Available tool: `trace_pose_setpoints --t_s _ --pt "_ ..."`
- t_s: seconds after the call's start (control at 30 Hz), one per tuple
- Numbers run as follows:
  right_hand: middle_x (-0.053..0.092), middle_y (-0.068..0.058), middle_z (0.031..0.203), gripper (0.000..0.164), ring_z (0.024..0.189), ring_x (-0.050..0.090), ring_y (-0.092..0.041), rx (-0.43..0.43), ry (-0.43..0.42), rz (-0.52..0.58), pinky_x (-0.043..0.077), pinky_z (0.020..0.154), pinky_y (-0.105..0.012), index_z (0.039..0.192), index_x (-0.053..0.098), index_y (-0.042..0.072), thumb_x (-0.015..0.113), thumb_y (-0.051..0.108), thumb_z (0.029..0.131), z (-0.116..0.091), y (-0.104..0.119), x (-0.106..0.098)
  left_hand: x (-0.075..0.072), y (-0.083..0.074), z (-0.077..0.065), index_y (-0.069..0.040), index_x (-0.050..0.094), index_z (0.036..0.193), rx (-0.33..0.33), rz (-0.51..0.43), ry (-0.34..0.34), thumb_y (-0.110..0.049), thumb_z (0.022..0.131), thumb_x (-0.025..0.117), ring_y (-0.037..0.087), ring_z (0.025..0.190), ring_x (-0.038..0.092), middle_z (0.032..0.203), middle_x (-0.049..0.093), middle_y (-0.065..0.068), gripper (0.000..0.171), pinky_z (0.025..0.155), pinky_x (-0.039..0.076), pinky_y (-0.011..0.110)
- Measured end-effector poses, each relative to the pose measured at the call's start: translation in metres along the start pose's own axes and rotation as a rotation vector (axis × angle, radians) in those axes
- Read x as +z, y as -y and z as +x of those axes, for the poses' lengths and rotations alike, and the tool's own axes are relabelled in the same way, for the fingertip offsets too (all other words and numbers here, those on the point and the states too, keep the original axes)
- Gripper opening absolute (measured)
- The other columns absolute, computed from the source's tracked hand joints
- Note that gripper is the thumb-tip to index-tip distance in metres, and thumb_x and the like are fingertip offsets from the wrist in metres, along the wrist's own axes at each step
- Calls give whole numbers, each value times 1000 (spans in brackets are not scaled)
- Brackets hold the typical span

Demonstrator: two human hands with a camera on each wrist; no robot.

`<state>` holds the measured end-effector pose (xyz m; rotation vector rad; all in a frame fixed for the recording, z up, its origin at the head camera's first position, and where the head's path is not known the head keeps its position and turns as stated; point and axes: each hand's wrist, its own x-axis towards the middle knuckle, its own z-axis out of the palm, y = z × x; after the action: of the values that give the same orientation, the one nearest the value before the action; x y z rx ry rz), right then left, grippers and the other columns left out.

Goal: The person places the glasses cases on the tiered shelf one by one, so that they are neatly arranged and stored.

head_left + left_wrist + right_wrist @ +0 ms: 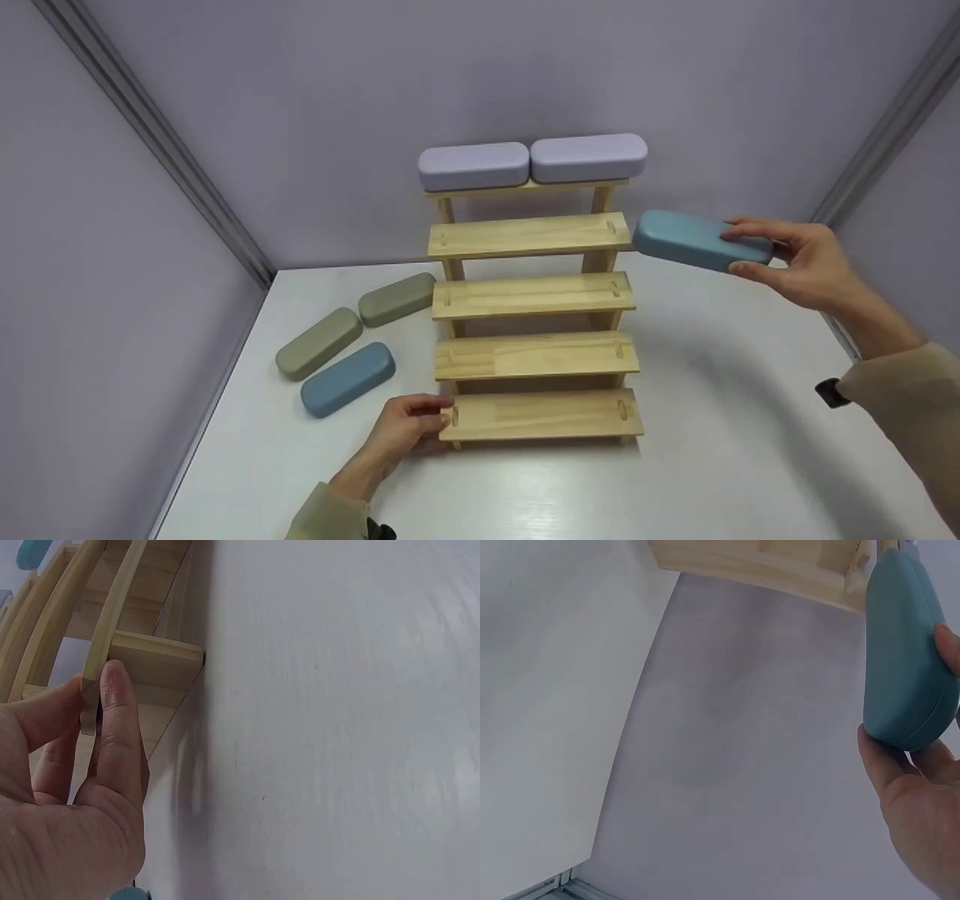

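Note:
My right hand (799, 259) grips the right end of a teal glasses case (694, 238), thumb on the near side and fingers over the back. The case hangs in the air just right of the second shelf from the top (525, 235) of a wooden stepped rack. In the right wrist view the case (906, 652) shows a seam along its side. My left hand (409, 427) pinches the left end of the lowest shelf (540, 415) between thumb and fingers. In the left wrist view, fingers (118, 720) lie under that board.
Two lavender cases (474, 165) fill the top shelf. Left of the rack, two olive-green cases (319, 343) and a blue case (348, 379) lie on the white table (525, 495). Pale panels (337, 90) stand behind and at both sides.

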<state>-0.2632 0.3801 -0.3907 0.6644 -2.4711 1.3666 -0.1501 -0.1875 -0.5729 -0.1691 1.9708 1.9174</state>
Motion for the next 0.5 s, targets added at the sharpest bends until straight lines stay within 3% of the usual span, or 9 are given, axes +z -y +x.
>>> trace_pose_setpoints --t_s 0.17,0.5 --pt "71 26 139 42 126 65 12 -57 47 -30 51 101 -1 130 79 -5 84 -14 89 20 14 12 1 0 0 5 75 138 -9 -6 4 -3 100 76 13 93 77 112 75 6 39 81 70 31" --pt "72 18 139 40 124 65 7 -47 99 4 51 100 -3 128 81 -2 87 -10 89 61 27 43 2 -1 0 5 76 137 12 21 -1 -2 100 76 12 95 75 113 76 6 38 80 68 26"
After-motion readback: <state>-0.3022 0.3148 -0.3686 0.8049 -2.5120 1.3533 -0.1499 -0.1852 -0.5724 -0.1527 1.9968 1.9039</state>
